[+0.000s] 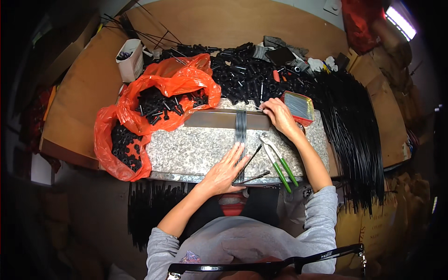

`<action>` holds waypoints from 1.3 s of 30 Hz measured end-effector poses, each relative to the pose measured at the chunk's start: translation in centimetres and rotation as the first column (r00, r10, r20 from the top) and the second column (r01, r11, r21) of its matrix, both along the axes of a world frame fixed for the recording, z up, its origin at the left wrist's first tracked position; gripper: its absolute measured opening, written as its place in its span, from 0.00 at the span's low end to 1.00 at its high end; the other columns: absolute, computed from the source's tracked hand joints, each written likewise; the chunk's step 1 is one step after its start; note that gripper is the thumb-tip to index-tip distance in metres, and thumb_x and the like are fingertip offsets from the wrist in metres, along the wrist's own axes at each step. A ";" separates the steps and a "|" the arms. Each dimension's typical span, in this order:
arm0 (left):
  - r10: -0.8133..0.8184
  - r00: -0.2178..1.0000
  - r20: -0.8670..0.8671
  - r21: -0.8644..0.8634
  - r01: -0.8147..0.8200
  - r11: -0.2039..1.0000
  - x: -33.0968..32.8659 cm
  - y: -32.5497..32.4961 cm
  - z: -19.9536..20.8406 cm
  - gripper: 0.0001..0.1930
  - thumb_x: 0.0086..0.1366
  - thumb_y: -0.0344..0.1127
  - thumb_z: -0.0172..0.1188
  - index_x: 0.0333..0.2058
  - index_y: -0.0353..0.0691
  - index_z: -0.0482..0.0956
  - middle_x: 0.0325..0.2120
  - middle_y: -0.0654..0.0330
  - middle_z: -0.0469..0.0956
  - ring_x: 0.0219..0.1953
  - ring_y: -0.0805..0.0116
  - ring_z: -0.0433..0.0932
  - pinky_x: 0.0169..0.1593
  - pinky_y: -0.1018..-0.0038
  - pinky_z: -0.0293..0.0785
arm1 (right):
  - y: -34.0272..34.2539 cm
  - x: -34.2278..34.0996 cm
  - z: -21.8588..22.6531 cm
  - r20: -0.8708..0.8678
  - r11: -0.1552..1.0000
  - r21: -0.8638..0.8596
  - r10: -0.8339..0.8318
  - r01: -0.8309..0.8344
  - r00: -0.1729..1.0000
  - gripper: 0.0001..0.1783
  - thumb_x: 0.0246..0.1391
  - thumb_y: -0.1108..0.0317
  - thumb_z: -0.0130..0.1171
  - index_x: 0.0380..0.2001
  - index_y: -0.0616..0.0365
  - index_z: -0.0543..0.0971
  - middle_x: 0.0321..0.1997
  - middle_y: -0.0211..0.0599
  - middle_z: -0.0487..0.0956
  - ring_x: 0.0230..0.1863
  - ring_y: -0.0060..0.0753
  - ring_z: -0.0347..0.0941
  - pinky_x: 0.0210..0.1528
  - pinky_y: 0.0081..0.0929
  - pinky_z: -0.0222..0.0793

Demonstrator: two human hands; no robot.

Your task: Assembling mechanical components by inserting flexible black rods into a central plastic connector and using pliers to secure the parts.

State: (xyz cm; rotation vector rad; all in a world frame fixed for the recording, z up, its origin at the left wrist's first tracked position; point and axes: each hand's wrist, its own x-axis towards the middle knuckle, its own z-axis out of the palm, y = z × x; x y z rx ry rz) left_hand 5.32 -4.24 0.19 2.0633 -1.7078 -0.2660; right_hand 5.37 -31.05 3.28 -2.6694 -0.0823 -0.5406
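Observation:
A row of thin black rods [241, 126] lies side by side across a dark metal bar [212, 119] on the speckled stone slab [186, 151]. My left hand [221, 171] rests flat on their near ends with its fingers stretched out. Past the bar's right end, my right hand [281, 116] is closed in a pinch on what looks like a thin metal wire; its far tip is hard to see. Green-handled pincers [276, 158] lie between my hands, jaws pointing away. Two short black rods [254, 178] cross near the left hand.
A red tin of thin metal wires [298, 107] stands beside my right hand. Orange plastic bags [135, 114] with black parts lie left. Black parts [242, 77] heap behind the slab. Long black rods [352, 135] hang over the right edge. A white container [130, 60] stands far left.

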 end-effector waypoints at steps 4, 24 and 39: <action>-0.007 1.000 0.002 0.004 0.007 1.000 0.1 0.1 -0.2 0.48 0.41 0.50 0.67 0.57 0.33 0.53 0.60 0.40 0.45 0.63 0.47 0.44 0.64 0.64 0.46 | 0.2 0.9 -1.1 0.029 0.996 0.069 0.054 -0.056 0.998 0.06 0.43 0.75 0.55 0.28 0.60 0.76 0.25 0.39 0.72 0.32 0.43 0.69 0.36 0.35 0.65; -0.007 1.000 0.009 0.004 0.006 1.000 0.2 0.1 -0.8 0.53 0.37 0.49 0.68 0.60 0.36 0.50 0.61 0.43 0.43 0.64 0.47 0.41 0.64 0.64 0.47 | -0.1 1.1 -1.6 0.034 0.989 0.142 0.025 -0.030 0.999 0.06 0.43 0.75 0.56 0.28 0.60 0.78 0.24 0.40 0.73 0.29 0.43 0.72 0.31 0.34 0.66; -0.003 1.000 0.000 -0.010 0.003 1.000 0.3 0.1 -0.6 0.52 0.37 0.49 0.68 0.59 0.36 0.51 0.61 0.42 0.44 0.64 0.47 0.42 0.63 0.64 0.48 | 0.5 1.7 -0.4 -0.016 0.997 0.058 0.049 -0.048 0.999 0.06 0.43 0.77 0.55 0.29 0.63 0.77 0.26 0.41 0.74 0.29 0.43 0.72 0.32 0.31 0.67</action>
